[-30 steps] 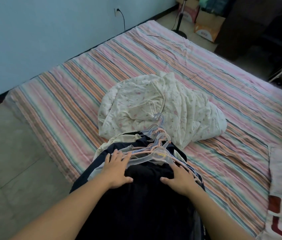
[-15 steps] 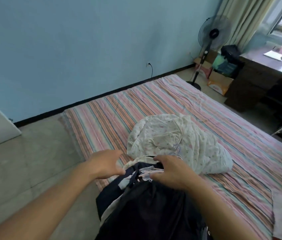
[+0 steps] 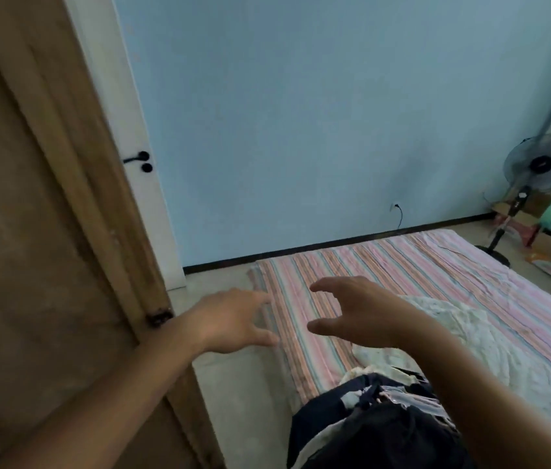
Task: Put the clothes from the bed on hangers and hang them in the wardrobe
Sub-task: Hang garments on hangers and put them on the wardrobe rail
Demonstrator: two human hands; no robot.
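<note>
Both hands empty w/ fingers spread, left hand [image 3: 233,319] & right hand [image 3: 358,313] raised over bed [image 3: 436,265], clothes [image 3: 378,421] below, door [image 3: 30,231] at left.

Before you lies the bed sheet [image 3: 402,265], striped in pink, orange, grey-green and white. On it rests a cream quilt with a faint small floral print [image 3: 490,336]; nearer you, a pile of dark navy and black garments [image 3: 368,431] with pale translucent plastic hangers [image 3: 412,399] — whitish-pink. The wall [image 3: 301,113] is light blue, the skirting black, the wooden wardrobe door [image 3: 30,231] brown.
</note>
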